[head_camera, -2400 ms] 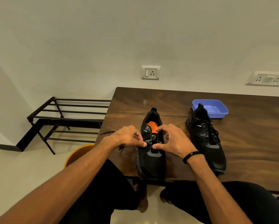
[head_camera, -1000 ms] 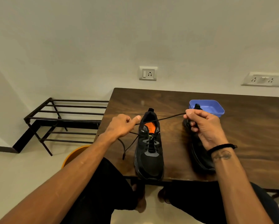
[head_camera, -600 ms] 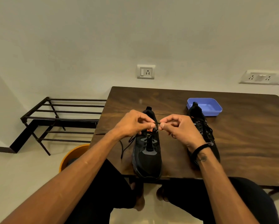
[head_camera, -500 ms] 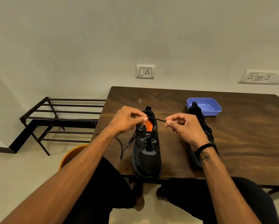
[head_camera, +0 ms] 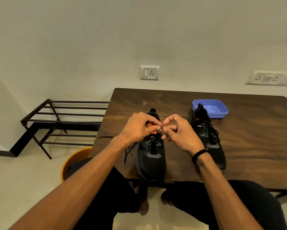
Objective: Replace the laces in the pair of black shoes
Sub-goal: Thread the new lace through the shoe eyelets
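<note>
Head view, centre of the frame: our left hand point(head_camera: 139, 128) and right hand point(head_camera: 179, 133) meet fingertip to fingertip above the near black shoe point(head_camera: 152, 156), both pinching the black lace point(head_camera: 161, 128) between thumb and forefinger. That shoe sits toe toward us at the lower edge of the dark wooden table point(head_camera: 249, 143), its orange lining showing behind our fingers. A loose stretch of lace hangs at its left side. Right of centre stands the second black shoe point(head_camera: 207, 138), fully laced, its heel just in front of a blue tray point(head_camera: 221, 112). At left we see a black metal rack point(head_camera: 63, 120) and, lower down, an orange bucket point(head_camera: 73, 161).
</note>
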The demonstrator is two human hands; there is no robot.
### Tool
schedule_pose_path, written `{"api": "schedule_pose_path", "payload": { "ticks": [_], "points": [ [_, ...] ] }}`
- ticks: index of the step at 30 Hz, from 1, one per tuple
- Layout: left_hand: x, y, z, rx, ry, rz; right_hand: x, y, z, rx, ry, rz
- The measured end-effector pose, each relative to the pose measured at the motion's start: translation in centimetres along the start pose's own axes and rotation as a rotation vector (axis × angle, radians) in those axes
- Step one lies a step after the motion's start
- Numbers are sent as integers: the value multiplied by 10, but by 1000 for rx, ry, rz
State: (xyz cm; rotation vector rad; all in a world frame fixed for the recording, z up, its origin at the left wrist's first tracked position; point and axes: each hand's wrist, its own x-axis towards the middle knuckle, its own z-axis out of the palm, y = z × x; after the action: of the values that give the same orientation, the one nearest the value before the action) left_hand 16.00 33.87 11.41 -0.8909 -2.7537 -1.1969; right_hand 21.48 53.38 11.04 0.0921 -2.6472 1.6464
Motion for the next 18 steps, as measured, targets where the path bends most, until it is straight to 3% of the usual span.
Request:
{"api": "schedule_pose_path", "payload": {
  "ticks": [6, 11, 18],
  "points": [
    [3, -1, 5, 160, 27, -35, 0, 1, 2, -59, 129, 21],
    [3, -11, 11, 485, 49, -108, -1, 8, 12, -348, -29, 45],
    [9, -11, 27, 526, -28, -90, 3, 21, 36, -391, -55, 126]
  ]
}}
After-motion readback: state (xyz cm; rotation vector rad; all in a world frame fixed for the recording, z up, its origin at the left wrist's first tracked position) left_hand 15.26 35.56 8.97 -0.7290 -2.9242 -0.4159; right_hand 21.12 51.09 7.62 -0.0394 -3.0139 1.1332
